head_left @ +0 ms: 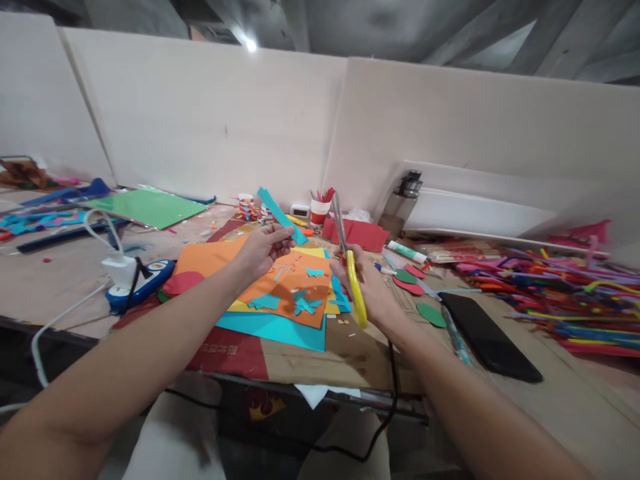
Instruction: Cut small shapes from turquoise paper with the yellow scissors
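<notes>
My left hand (265,252) pinches a strip of turquoise paper (274,208) and holds it up at a slant over the table. In my right hand (370,283) is a pair of scissors (356,287) with yellow handles, blades pointing up and away from the strip. Below both hands lies an orange sheet (210,260) on top of yellow and turquoise sheets (280,328). Cut turquoise pieces (306,303) and small scraps rest on the orange sheet.
A black phone (487,337) and a heap of pipe cleaners (565,297) lie to the right. Behind stand a bottle (399,205), a glue stick (407,252) and a paper cup (320,212). At left are a blue power strip (137,287) and a green sheet (150,205).
</notes>
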### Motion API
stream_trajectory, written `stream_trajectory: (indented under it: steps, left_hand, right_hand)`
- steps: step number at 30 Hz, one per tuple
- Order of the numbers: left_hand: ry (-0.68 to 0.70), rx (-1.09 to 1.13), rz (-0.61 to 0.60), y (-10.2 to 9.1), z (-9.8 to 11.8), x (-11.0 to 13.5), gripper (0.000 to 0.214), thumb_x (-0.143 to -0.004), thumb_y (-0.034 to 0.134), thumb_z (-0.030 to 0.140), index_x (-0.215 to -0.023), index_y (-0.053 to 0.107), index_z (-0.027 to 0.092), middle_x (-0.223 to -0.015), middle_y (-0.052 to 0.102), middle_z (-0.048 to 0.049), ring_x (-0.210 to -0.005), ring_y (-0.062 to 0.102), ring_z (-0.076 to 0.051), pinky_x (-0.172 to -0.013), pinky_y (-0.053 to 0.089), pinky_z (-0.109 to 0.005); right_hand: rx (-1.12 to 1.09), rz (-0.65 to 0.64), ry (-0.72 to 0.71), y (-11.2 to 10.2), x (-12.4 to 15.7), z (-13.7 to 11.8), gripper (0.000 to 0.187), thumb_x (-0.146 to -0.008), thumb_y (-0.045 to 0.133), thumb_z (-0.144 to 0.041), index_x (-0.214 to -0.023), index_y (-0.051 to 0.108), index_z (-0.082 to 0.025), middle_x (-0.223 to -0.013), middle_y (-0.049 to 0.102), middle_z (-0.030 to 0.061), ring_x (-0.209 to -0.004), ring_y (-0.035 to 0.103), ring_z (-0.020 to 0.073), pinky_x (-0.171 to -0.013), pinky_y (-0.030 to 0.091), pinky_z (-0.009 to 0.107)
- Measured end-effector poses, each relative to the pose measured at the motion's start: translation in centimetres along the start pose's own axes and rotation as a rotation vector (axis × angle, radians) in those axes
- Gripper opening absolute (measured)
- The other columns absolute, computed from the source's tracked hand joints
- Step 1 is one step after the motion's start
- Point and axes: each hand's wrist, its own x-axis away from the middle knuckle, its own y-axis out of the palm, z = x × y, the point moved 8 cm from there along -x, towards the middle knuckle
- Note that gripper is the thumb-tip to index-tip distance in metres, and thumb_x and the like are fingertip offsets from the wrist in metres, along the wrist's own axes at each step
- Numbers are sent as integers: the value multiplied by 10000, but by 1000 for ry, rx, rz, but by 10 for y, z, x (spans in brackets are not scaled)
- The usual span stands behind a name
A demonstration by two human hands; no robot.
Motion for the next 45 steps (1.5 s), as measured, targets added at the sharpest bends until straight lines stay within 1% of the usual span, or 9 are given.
stream_trajectory:
  steps: [4,7,10,15,22,26,34,41,45]
  left_hand:
    - [22,24,-6,5,2,3,261,-651,789,228,-716,553,139,-601,603,28,-556,602,-74,-542,447,-190]
    - [37,38,14,5,6,4,233,-667,772,216,-715,557,141,-609,614,24,-561,605,-74,-558,460,-194]
    - [45,37,21,5,8,5,215,-674,762,207,-713,562,139,-610,618,23,-563,605,-74,-569,464,-197]
    - [40,3,-1,7,6,6,230,-673,774,223,-722,569,131,-614,623,15,-562,605,-77,-556,456,-196]
    - [42,-36,-32,9,5,6,230,-671,773,213,-698,561,129,-621,627,4,-564,603,-77,-552,454,-197]
    - [32,-44,-48,12,5,8,225,-672,770,208,-702,562,127,-627,631,2,-561,608,-81,-551,459,-201]
    - [27,-31,-74,14,6,9,209,-659,772,179,-730,585,119,-608,615,13,-530,581,-74,-547,450,-209]
    - [61,-27,-70,13,7,7,219,-670,771,201,-682,565,128,-600,608,9,-551,582,-79,-575,439,-218]
    - [71,-54,-99,16,6,8,231,-674,772,215,-665,558,128,-600,611,2,-551,581,-84,-583,437,-231]
  right_hand:
    - [154,-73,-14,0,5,0,217,-869,548,-425,-953,513,-228,-894,554,10,-819,513,164,-727,417,279]
    - [183,-131,13,6,7,-2,258,-864,546,-460,-808,479,-217,-817,536,-3,-727,479,144,-664,400,266]
    - [173,-148,16,11,8,-7,297,-856,557,-465,-735,449,-216,-730,498,-13,-656,446,132,-593,371,255]
    - [165,-152,40,10,8,-8,317,-858,543,-496,-737,459,-215,-671,480,-19,-604,434,122,-537,351,244]
    - [223,-194,56,9,9,-6,345,-870,509,-534,-799,481,-197,-778,504,-5,-679,468,118,-574,389,232]
    - [197,-223,69,13,11,-5,373,-855,512,-571,-835,490,-199,-786,491,-7,-630,444,106,-519,385,222]
    - [159,-272,97,14,12,-6,432,-877,442,-623,-770,432,-205,-666,470,-20,-550,432,97,-499,371,225]
    - [175,-281,114,16,11,-8,434,-872,448,-626,-792,451,-200,-661,485,-19,-546,443,97,-501,373,229]
    - [169,-282,130,17,12,-7,436,-867,448,-632,-810,460,-200,-652,477,-25,-538,440,96,-498,368,230]
